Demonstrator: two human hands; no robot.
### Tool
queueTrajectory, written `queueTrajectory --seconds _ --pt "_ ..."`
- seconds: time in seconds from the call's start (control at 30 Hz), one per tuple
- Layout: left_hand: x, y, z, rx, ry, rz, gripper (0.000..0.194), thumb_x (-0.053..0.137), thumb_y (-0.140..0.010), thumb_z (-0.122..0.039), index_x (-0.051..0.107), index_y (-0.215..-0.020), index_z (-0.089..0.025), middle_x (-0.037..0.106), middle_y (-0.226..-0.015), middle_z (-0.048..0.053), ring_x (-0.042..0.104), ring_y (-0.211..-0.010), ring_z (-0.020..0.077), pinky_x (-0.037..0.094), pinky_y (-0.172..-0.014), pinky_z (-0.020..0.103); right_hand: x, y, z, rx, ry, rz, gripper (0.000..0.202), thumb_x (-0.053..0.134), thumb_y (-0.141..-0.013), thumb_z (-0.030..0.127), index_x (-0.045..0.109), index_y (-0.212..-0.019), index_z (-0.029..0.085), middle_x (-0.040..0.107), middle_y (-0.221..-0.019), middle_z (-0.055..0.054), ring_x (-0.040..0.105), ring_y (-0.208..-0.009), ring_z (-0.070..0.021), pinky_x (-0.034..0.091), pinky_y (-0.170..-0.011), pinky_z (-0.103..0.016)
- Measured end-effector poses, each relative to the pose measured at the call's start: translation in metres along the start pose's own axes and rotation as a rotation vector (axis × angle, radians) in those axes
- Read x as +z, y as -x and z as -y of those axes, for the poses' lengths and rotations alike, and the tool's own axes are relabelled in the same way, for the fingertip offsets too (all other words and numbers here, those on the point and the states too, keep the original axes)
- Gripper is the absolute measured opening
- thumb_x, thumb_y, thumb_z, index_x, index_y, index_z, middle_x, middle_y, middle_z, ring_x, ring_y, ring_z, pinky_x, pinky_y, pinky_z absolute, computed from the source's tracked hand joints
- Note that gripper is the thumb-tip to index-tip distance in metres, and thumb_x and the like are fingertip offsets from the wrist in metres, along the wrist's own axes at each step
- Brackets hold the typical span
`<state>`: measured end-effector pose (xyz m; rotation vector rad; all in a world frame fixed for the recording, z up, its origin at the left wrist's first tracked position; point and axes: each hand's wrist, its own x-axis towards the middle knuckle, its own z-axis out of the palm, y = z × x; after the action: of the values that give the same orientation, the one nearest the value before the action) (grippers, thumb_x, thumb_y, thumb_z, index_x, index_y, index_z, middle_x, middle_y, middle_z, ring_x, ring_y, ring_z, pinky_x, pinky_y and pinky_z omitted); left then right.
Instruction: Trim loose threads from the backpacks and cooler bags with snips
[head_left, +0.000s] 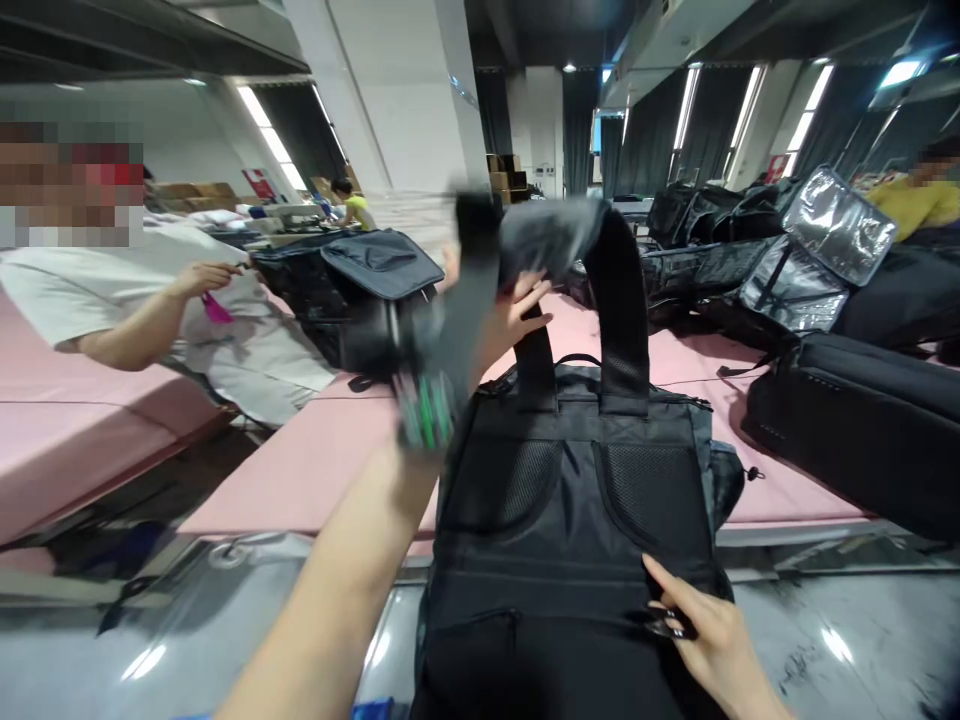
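A black backpack (577,520) stands in front of me at the pink table's edge, its back panel with mesh pads facing me. Its shoulder straps (621,310) rise upward, and a clear plastic-like piece (551,235) bridges their tops. My left hand (517,315) is among the straps with fingers spread; a blurred strap passes in front of its wrist, where a dark band with green (427,410) shows. Low on the backpack's right side, my right hand (701,625) grips small dark scissors (671,622), the index finger extended against the fabric.
A pink-covered table (300,470) runs behind the backpack. Black bags (862,420) and silver-lined ones (840,225) lie on the right. At left, a person in a white shirt (150,300) stands by another dark bag (352,280). A pillar (390,90) rises behind.
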<state>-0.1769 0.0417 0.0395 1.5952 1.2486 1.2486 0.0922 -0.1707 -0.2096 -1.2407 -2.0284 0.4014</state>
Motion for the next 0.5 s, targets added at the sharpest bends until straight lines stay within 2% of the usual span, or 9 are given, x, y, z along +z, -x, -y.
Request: queueTrajectory --seconds 0.03,0.1,0.17,0.23,0.3,0.33,0.4,0.43,0.5 --pt "0.0 -0.009 0.014 0.0 -0.079 -0.002 0.06 0.019 -0.092 -0.054 0.049 -0.123 -0.013 0.063 -0.107 0.012 0.059 -0.097 0.0236 0.045 -0.081 0.037 0.001 0.001 0.0 0.009 0.0 0.007 0.052 0.039 -0.081 0.009 0.048 -0.13 0.023 0.069 -0.087 -0.004 0.066 -0.07 -0.0113 0.053 -0.064 -0.02" --pt "-0.001 -0.011 0.05 -0.028 -0.307 -0.03 0.058 0.027 -0.089 -0.058 0.054 -0.115 -0.014 0.065 -0.102 0.012 0.059 -0.093 0.0235 0.043 -0.081 0.034 0.002 0.002 0.0 0.014 -0.017 0.02 0.051 0.04 -0.081 0.01 0.048 -0.13 0.023 0.07 -0.088 -0.004 0.066 -0.07 -0.0109 0.053 -0.065 -0.02" --pt "-0.002 0.002 0.087 -0.069 -0.488 -0.014 0.049 0.044 -0.084 -0.055 0.063 -0.096 -0.012 0.066 -0.092 0.014 0.059 -0.09 0.0264 0.041 -0.081 0.034 -0.003 0.0 0.0 0.007 -0.046 0.029 0.047 0.044 -0.081 0.012 0.053 -0.125 0.022 0.071 -0.084 -0.002 0.066 -0.067 -0.0106 0.052 -0.063 -0.018" --pt "-0.004 0.02 0.113 -0.016 -0.804 0.022 0.041 0.047 -0.084 -0.049 0.066 -0.084 -0.013 0.066 -0.091 0.013 0.058 -0.091 0.0263 0.039 -0.08 0.032 -0.014 -0.007 -0.001 0.014 -0.064 0.008 0.032 0.049 -0.081 0.019 0.065 -0.109 0.022 0.071 -0.079 -0.001 0.065 -0.061 -0.0111 0.052 -0.058 -0.018" --pt "-0.008 0.034 0.125 0.051 -1.023 0.028 0.041 0.041 -0.087 -0.046 0.067 -0.081 -0.015 0.066 -0.093 0.012 0.058 -0.091 0.0247 0.037 -0.078 0.029 -0.032 -0.023 -0.003 0.057 -0.021 -0.108 0.022 0.052 -0.082 0.029 0.069 -0.093 0.022 0.071 -0.077 -0.001 0.065 -0.057 -0.0123 0.051 -0.057 -0.019" --pt "-0.011 0.037 0.126 0.065 -1.056 0.023 0.042 0.038 -0.088 -0.046 0.067 -0.082 -0.016 0.067 -0.093 0.012 0.058 -0.09 0.024 0.037 -0.075 0.028 -0.043 -0.035 -0.004 0.095 0.035 -0.193 0.023 0.053 -0.082 0.035 0.069 -0.092 0.022 0.071 -0.078 -0.002 0.065 -0.059 -0.0135 0.052 -0.058 -0.02" --pt "-0.015 0.038 0.125 0.041 -1.037 0.023 0.045 0.035 -0.089 -0.048 0.068 -0.083 -0.017 0.068 -0.092 0.01 0.059 -0.086 0.0232 0.036 -0.07 0.027 -0.06 -0.062 -0.007 0.165 0.201 -0.361 0.037 0.056 -0.079 0.047 0.064 -0.105 0.021 0.071 -0.084 -0.003 0.066 -0.066 -0.0172 0.051 -0.061 -0.025" --pt "-0.017 0.037 0.123 0.011 -1.01 0.021 0.046 0.035 -0.088 -0.049 0.068 -0.083 -0.018 0.068 -0.09 0.009 0.06 -0.084 0.0232 0.035 -0.067 0.027 -0.067 -0.075 -0.008 0.192 0.287 -0.403 0.048 0.057 -0.077 0.052 0.06 -0.113 0.02 0.07 -0.088 -0.005 0.066 -0.071 -0.0195 0.05 -0.062 -0.027" --pt "-0.021 0.034 0.121 -0.045 -0.951 0.013 0.046 0.035 -0.087 -0.05 0.069 -0.083 -0.019 0.069 -0.086 0.007 0.06 -0.082 0.0231 0.034 -0.065 0.026 -0.073 -0.1 -0.01 0.205 0.417 -0.445 0.051 0.052 -0.079 0.054 0.056 -0.116 0.018 0.069 -0.093 -0.007 0.065 -0.075 -0.0215 0.047 -0.061 -0.03"
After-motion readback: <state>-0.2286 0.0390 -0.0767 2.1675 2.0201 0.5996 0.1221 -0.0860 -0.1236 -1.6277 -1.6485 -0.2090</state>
